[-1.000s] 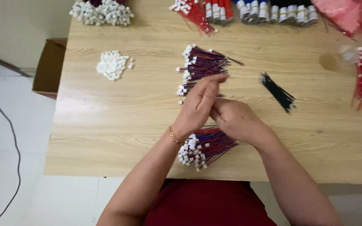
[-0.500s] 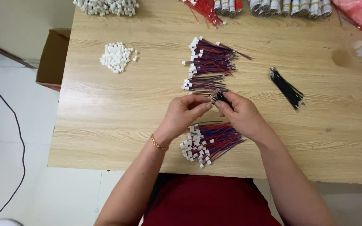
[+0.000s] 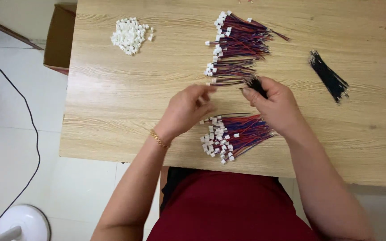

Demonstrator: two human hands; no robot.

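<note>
The person sits at a wooden bench (image 3: 112, 98). The right hand (image 3: 275, 105) has its grip closed on a small bunch of black wires (image 3: 256, 85); the tips stick out past the thumb. The left hand (image 3: 187, 109) sits just beside it with its fingers curled. I cannot tell if its grip has anything in it.

Between the hands and the person's body lies a pile of red and blue wires (image 3: 235, 136) with white plugs on their left ends. A bigger pile of the same kind (image 3: 237, 47) lies past the hands, farther up the bench. The bottom edge of that far pile is very near the left fingers.

Off to the right, well apart, lies a loose bunch of black wires (image 3: 329, 76). Far to the left is a heap of white plugs (image 3: 129, 35) with no wires in them.

To do this bit well, I think the right hand should keep the black bunch tight so no wire slips out. The left hand should take just one plug end at a time. The hands should stay low and close, so the two piles do not get mixed.
</note>
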